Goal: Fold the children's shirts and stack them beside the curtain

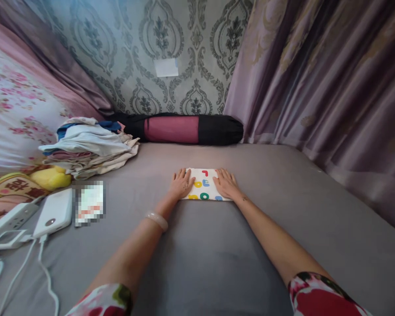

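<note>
A small folded white cloth (pixel 204 186) with colourful letter-like prints lies flat on the grey bed sheet (pixel 217 245). My left hand (pixel 182 183) rests on its left edge, fingers stretched out and pointing away from me. On the opposite edge lies my right hand (pixel 227 184), also flat with its fingers extended. Both palms press down on the fabric, and neither hand grips it. A pale bangle (pixel 157 221) circles my left forearm near the wrist.
A pile of folded clothes (pixel 92 147) sits at the back left. Along the wall lies a black and maroon roll (pixel 173 129). A power bank (pixel 54 212), a power strip (pixel 15 219), cables, a yellow plush (pixel 51 177) and a blurred packet (pixel 90 203) are at the left. Curtains (pixel 316 79) hang on the right.
</note>
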Demonstrator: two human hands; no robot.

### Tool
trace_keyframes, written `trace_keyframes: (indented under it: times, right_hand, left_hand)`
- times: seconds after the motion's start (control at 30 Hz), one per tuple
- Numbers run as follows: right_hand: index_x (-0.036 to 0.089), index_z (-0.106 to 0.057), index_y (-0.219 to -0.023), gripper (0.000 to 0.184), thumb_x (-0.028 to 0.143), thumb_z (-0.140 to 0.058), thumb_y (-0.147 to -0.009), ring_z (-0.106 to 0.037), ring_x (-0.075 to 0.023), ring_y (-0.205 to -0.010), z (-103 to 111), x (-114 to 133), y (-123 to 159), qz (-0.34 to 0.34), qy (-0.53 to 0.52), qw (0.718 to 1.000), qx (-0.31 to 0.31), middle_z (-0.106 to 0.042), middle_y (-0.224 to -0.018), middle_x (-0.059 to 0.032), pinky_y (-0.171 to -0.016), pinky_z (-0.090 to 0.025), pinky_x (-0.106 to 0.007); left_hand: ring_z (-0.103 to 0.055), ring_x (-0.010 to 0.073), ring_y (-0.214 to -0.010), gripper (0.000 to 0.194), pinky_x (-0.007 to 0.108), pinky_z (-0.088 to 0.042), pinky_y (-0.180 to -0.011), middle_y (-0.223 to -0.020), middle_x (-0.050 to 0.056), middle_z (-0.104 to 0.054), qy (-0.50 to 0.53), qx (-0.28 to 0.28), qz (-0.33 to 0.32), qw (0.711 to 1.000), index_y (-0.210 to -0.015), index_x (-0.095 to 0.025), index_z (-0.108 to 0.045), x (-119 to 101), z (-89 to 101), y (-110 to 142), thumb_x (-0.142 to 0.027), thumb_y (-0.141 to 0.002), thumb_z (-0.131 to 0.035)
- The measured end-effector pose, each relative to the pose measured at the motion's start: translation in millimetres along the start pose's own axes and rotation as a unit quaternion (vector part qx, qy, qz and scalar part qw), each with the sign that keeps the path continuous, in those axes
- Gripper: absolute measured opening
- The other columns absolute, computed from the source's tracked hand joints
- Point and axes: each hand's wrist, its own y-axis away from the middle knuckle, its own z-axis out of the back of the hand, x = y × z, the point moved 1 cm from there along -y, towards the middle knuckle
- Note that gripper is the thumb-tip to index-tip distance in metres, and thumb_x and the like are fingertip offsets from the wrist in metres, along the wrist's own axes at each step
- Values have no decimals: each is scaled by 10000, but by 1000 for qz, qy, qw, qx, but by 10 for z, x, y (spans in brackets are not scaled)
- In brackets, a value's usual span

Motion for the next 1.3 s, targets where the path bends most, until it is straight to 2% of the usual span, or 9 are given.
trace_keyframes:
  times: [0.17, 0.4, 0.6, 0.7, 0.8, 0.9, 1.0, 1.13, 1.3]
  right_hand:
    - [150, -240, -1485, 594, 435, -157, -971, -157, -230, -1424, 19, -19, -34, 4, -10, 1000, 4, -225, -1551, -104, -1134, -125, -462]
    - [110, -213, -1493, 639, 464, -145, -966, -137, -252, -1430, 79, 21, 129, 16, -15, 1000, -3, -186, -1558, -134, -1139, -99, -494]
    - [90, -255, -1479, 644, 462, -161, -962, -139, -241, -1430, -10, 78, 225, 31, 14, 999, -12, -170, -1563, -108, -1141, -127, -474]
    - [93, -259, -1478, 641, 463, -171, -961, -150, -240, -1428, -9, 61, 218, 30, 21, 999, -12, -180, -1561, -107, -1138, -136, -478]
    - [87, -296, -1461, 617, 435, -212, -958, -177, -253, -1418, 28, 78, 217, 33, 26, 999, -9, -218, -1549, -123, -1131, -145, -492]
    - [74, -343, -1434, 575, 378, -216, -962, -212, -268, -1404, 70, 215, 211, 20, 24, 999, -45, -273, -1525, -155, -1129, -122, -497]
    - [64, -354, -1425, 557, 344, -209, -966, -209, -265, -1405, 76, 480, 176, 31, 8, 996, -81, -290, -1515, -165, -1135, -84, -480]
    - [51, -318, -1443, 574, 355, -222, -965, -171, -260, -1417, 11, 784, 92, 50, -16, 996, -70, -258, -1529, -163, -1137, -65, -468]
    - [70, -297, -1457, 580, 353, -235, -954, -163, -262, -1418, -103, 828, 20, 13, -24, 999, -39, -212, -1547, -149, -1128, -87, -486]
  left_hand:
    - [-197, 286, -1426, 631, 489, -190, -1133, -1541, 127, -258, -13, 3, 7, 1000, -1466, -171, -286, -37, 72, 5, -514, -953, -153]
    - [-247, 276, -1407, 632, 477, -191, -1140, -1495, 154, -346, -45, -56, 15, 997, -1421, -106, -359, -207, 268, 278, -490, -964, -151]
    - [-231, 243, -1417, 586, 473, -207, -1140, -1524, 128, -297, 9, -13, 9, 1000, -1429, -137, -331, -178, 172, 419, -463, -975, -158]
    - [-244, 249, -1412, 541, 488, -190, -1145, -1513, 127, -322, 52, -28, 4, 998, -1410, -142, -365, -134, 135, 397, -430, -976, -218]
    - [-325, 238, -1374, 448, 441, -246, -1135, -1451, 117, -426, 130, -79, 8, 988, -1335, -147, -462, -65, 115, 360, -330, -969, -279]
    - [-497, 207, -1227, 374, 345, -371, -1060, -1289, 119, -572, 210, -154, 23, 965, -1226, -134, -548, 36, 77, 329, -201, -933, -324]
    - [-575, 202, -1094, 352, 332, -427, -992, -1127, 103, -639, 238, -203, 43, 949, -1152, -152, -583, 125, 18, 312, -113, -875, -370]
    - [-583, 204, -1062, 359, 343, -437, -974, -1066, 96, -645, 233, -224, 31, 946, -1127, -159, -586, 163, -39, 303, -69, -840, -390]
    - [-578, 232, -1049, 346, 382, -446, -956, -1053, 123, -638, 204, -221, 19, 954, -1118, -130, -578, 156, -62, 296, -69, -816, -420]
